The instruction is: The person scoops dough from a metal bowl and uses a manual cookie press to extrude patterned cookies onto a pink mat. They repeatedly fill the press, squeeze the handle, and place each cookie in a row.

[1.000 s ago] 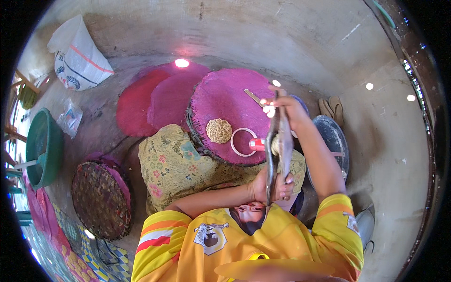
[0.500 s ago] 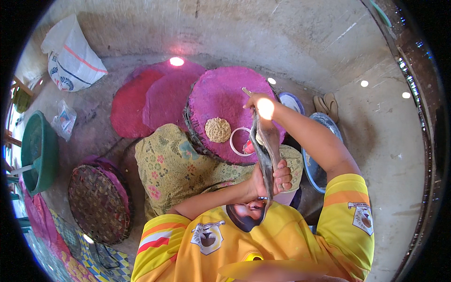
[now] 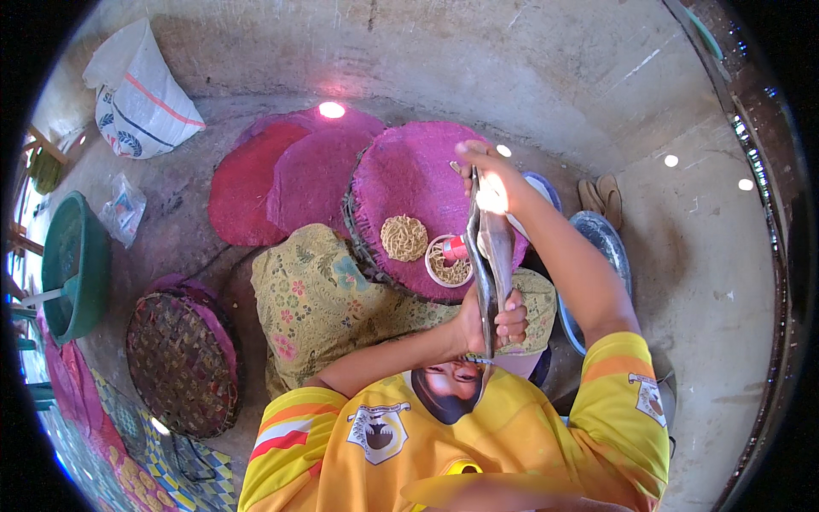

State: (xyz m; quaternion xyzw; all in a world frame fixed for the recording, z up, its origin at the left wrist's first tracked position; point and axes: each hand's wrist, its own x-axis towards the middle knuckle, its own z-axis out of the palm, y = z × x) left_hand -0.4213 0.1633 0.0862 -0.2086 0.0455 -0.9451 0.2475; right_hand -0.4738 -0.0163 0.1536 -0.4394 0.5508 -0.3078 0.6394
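The left hand point(image 3: 493, 320) closed its fingers around the near end of a long, grey, shiny sheet point(image 3: 490, 256). At twelve o'clock, the right hand point(image 3: 478, 164) pinched its far end above a round magenta woven tray point(image 3: 401, 188) bearing a pale noodle nest point(image 3: 403, 237) and small white ring mould point(image 3: 449, 261).

white sack point(image 3: 141, 94), red-blue stripes | far left by wall | clear plastic bag point(image 3: 124, 207) below it

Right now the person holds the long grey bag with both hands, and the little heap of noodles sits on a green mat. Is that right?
Not quite. The head view shows both hands, left hand and right hand, on the long grey bag, but the noodle heap sits on a magenta round mat, not green.
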